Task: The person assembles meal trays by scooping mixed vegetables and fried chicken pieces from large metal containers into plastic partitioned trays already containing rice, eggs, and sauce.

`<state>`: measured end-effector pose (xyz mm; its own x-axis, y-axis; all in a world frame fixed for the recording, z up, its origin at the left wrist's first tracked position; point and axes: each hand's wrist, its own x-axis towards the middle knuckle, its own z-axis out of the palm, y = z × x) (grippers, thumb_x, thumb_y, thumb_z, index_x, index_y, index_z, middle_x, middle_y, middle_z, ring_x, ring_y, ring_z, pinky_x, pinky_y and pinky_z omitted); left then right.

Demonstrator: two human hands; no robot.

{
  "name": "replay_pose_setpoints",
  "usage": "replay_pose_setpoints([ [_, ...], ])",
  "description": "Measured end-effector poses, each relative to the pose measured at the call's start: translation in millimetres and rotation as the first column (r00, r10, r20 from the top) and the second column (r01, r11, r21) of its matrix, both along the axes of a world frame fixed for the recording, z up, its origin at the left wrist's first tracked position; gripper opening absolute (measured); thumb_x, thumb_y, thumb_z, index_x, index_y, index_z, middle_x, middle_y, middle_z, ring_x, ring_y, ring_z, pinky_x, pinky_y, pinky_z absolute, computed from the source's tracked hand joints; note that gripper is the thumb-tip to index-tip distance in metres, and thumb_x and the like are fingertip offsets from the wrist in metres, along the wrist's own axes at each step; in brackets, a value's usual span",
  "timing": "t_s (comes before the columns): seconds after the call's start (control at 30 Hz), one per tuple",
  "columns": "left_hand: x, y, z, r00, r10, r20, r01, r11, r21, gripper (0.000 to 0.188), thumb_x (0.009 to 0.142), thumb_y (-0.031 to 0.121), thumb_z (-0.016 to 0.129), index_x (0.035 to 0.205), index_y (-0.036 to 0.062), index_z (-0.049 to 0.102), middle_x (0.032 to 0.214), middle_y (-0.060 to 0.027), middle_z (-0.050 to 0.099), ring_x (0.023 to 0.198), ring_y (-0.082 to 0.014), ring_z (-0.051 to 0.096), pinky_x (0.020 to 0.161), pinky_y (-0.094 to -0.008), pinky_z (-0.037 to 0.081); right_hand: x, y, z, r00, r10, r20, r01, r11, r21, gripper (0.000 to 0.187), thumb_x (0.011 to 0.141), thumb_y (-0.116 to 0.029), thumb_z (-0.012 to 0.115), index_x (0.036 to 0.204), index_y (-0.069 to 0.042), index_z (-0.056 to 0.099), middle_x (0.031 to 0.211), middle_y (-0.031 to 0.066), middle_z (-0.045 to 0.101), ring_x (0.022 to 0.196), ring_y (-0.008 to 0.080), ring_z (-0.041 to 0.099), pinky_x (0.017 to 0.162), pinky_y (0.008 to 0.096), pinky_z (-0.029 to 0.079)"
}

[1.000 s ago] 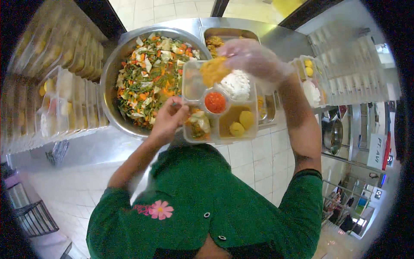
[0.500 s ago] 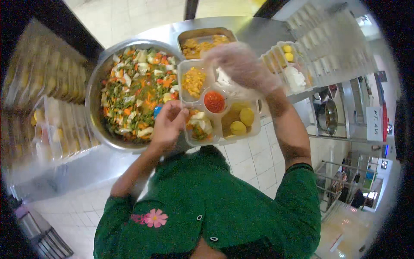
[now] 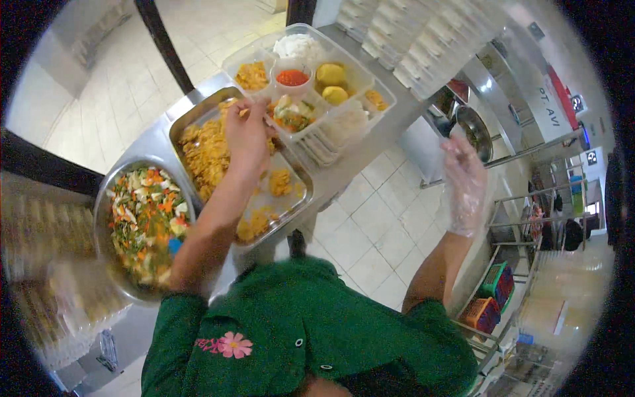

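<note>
My bare left hand [image 3: 246, 140] pinches the near-left rim of a clear compartment meal box [image 3: 311, 126]. Inside the box are white rice [image 3: 297, 47], yellow-orange food [image 3: 251, 76], mixed vegetables [image 3: 292, 114] and two round yellow pieces [image 3: 333, 84]. A small cup of red sauce [image 3: 292, 78] sits in its middle. To the right of the counter, my right hand [image 3: 466, 182] is raised in a clear plastic glove. Its fingers are loosely bent and a little apart, and nothing shows in them. Under my left forearm lies a metal tray of yellow-orange food [image 3: 204, 149].
A large round metal bowl of chopped vegetables [image 3: 147, 221], with a blue thing [image 3: 176, 245] at its rim, stands left of the tray. Stacks of filled clear boxes [image 3: 53, 264] rise at left, more [image 3: 423, 40] at far right. A metal rack [image 3: 522, 225] stands right.
My view has swung to the right. My gloved right hand has left the space above the meal box and moved right. My left hand stays at the box's rim.
</note>
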<state>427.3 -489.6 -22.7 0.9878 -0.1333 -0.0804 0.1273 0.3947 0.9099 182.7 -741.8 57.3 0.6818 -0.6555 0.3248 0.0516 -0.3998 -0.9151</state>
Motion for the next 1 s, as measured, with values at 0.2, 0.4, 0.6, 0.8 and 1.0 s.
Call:
replay_pose_setpoints([
  [0.2,14,-79,-19,0.998,0.061,-0.029,-0.06,0.997,0.038,0.025,0.089,0.013,0.064,0.106,0.0059,0.046,0.098,-0.0096,0.064,0.081,-0.0153,0.06,0.056,-0.0277,0.049,-37,-41,-49,0.985,-0.1,-0.142,0.119,0.983,0.136,0.039,0.09,-0.011,0.065,0.127,0.001,0.057,0.112,0.0078,0.064,0.1,0.0135,0.056,0.088,0.0264,0.041],
  [0.4,2,-116,-24,0.996,0.092,-0.016,-0.089,0.989,0.12,0.02,0.092,0.014,0.063,0.101,0.0047,0.048,0.081,-0.0089,0.06,0.059,-0.0119,0.053,0.048,-0.0269,0.044,-46,-62,-79,0.989,-0.096,-0.109,0.12,0.961,0.25,0.043,0.09,-0.008,0.064,0.13,0.002,0.053,0.122,0.0115,0.06,0.11,0.019,0.056,0.093,0.0302,0.042],
  [0.6,-6,-123,-19,0.996,0.083,-0.044,-0.072,0.975,0.208,0.025,0.091,0.021,0.066,0.101,0.0044,0.051,0.088,-0.0114,0.059,0.069,-0.0163,0.055,0.058,-0.0306,0.047,-30,-68,-88,0.998,-0.028,-0.061,0.045,0.952,0.304,0.041,0.087,-0.002,0.064,0.127,-0.001,0.057,0.116,0.0108,0.063,0.108,0.0171,0.058,0.096,0.0314,0.042],
  [0.8,6,-116,-51,0.993,0.02,0.118,-0.088,0.793,0.603,0.029,0.089,0.027,0.069,0.102,0.003,0.061,0.109,-0.0177,0.05,0.097,-0.0225,0.051,0.08,-0.0353,0.046,10,-49,-80,0.985,0.038,-0.166,0.016,0.949,0.315,0.036,0.086,0.0,0.062,0.122,-0.001,0.058,0.109,0.0101,0.064,0.105,0.0179,0.058,0.09,0.031,0.045],
  [1.0,-41,-64,-38,0.996,-0.042,0.081,-0.003,0.873,0.488,0.028,0.092,0.027,0.066,0.107,0.0048,0.059,0.105,-0.008,0.059,0.085,-0.0149,0.056,0.077,-0.0289,0.048,44,0,-105,0.923,0.377,0.074,-0.357,0.772,0.526,0.028,0.085,-0.005,0.065,0.112,-0.001,0.062,0.099,0.0083,0.065,0.095,0.0185,0.06,0.086,0.0306,0.046],
])
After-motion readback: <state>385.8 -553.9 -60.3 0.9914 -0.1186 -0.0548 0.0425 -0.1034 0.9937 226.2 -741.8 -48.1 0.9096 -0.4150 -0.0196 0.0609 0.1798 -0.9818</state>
